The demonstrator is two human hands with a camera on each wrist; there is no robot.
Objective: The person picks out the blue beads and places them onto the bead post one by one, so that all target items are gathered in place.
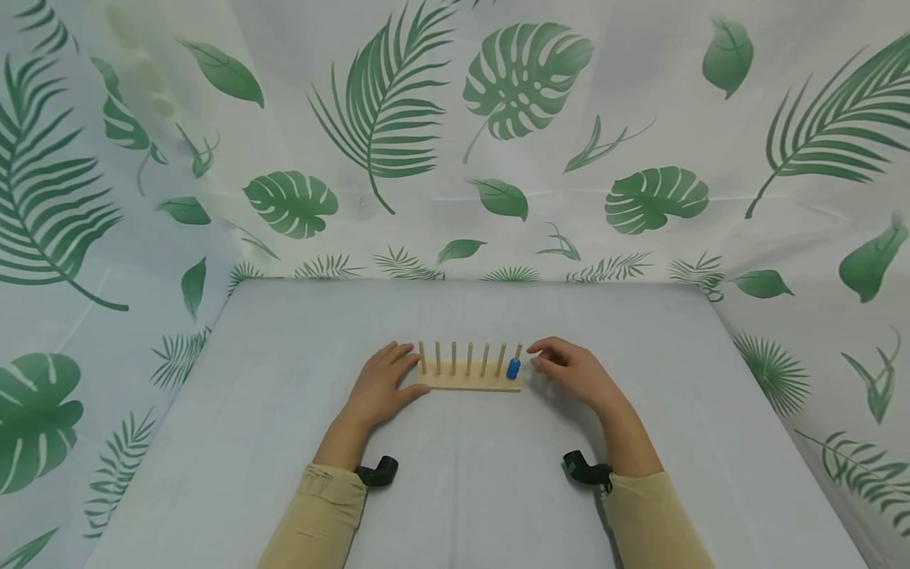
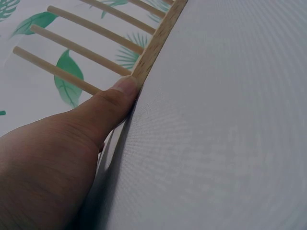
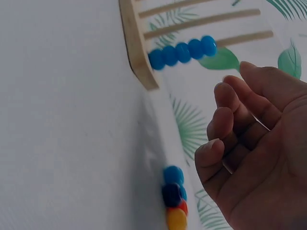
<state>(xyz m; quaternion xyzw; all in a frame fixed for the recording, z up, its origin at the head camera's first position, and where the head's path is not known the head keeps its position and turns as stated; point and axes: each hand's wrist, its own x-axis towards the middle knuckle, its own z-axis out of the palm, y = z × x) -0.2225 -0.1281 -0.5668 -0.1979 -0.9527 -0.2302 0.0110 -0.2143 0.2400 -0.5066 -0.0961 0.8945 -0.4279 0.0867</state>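
A wooden peg board (image 1: 469, 385) with a row of upright pegs stands on the table. Several blue beads (image 3: 182, 51) are stacked on its rightmost peg, whose upper part is bare. My left hand (image 1: 384, 385) holds the board's left end, its thumb (image 2: 120, 91) against the front edge and the fingers toward the back. Just right of the beaded peg is my right hand (image 1: 572, 370), its fingers loosely bent, nothing showing between them. Below that hand in the right wrist view lie loose beads (image 3: 175, 194) in blue, dark blue, red and yellow.
A white cloth covers the table (image 1: 455, 474). Behind it and along both sides hangs a white curtain (image 1: 426, 221) printed with green leaves. Each wrist wears a small black camera (image 1: 380, 472) near a tan sleeve (image 1: 320, 506).
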